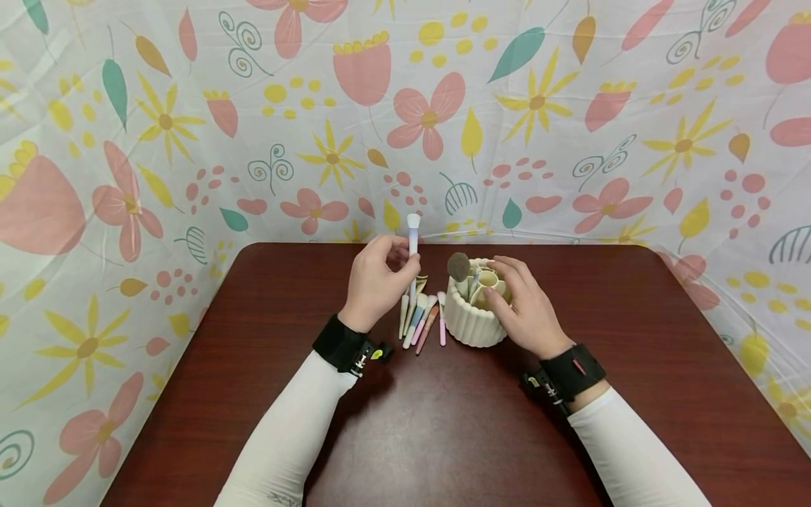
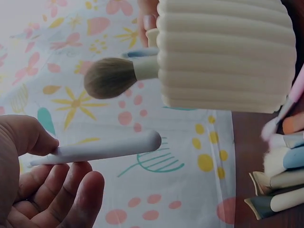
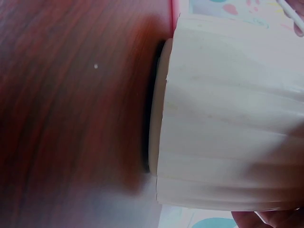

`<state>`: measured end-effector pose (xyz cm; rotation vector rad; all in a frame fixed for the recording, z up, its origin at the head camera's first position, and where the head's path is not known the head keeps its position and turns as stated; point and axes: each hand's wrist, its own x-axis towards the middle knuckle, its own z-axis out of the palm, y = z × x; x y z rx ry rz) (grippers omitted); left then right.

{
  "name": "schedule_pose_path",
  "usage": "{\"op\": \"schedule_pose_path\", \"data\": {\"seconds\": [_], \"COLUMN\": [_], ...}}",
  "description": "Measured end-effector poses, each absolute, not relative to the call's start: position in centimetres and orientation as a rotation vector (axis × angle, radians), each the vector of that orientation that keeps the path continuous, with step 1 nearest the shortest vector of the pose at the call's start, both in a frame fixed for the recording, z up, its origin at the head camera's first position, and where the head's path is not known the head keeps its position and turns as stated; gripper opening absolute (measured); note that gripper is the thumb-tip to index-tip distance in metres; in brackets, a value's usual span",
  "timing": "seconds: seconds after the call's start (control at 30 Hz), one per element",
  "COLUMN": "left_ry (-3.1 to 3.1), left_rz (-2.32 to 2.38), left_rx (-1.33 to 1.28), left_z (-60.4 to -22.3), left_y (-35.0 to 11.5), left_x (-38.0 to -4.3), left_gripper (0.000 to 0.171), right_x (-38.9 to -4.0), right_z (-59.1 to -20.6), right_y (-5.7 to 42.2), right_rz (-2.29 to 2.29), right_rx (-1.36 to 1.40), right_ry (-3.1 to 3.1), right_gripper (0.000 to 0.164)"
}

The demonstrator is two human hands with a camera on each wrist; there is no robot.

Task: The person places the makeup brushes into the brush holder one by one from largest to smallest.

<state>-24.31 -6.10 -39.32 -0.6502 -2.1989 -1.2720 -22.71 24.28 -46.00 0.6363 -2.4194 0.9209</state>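
Note:
Upright in my left hand (image 1: pixel 376 282) is a pale lavender makeup brush (image 1: pixel 413 239), white bristles up, pinched between thumb and fingers. The left wrist view shows the rounded end of its handle (image 2: pixel 109 148) pointing toward the holder. A cream ribbed brush holder (image 1: pixel 475 328) stands on the table just to the right. My right hand (image 1: pixel 532 310) grips its rim from the right side, the thumb over the near part of the opening. Inside the holder, a fluffy brown-grey brush (image 1: pixel 458 267) leans left beside a thinner bluish brush (image 1: pixel 475 273).
Several makeup brushes (image 1: pixel 416 324) with pink, blue, orange and cream handles lie between my left hand and the holder. The dark red-brown table (image 1: pixel 431 436) ends in front of a floral cloth backdrop (image 1: pixel 393 105).

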Motion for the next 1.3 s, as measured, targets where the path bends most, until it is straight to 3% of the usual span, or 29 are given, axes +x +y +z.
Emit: {"op": "schedule_pose_path", "data": {"seconds": [1.3], "left_ry": [-2.014], "left_rz": [-1.400], "left_rx": [-0.887], "left_z": [-39.5], "left_y": [-3.8], "left_x": [-23.0], "left_gripper": [0.016], "right_x": [-22.8], "right_z": [-46.1], "right_y": [24.2], "right_rz": [0.913], "right_rx": [0.638], "right_ry": [-2.404], "right_gripper": [0.047]}}
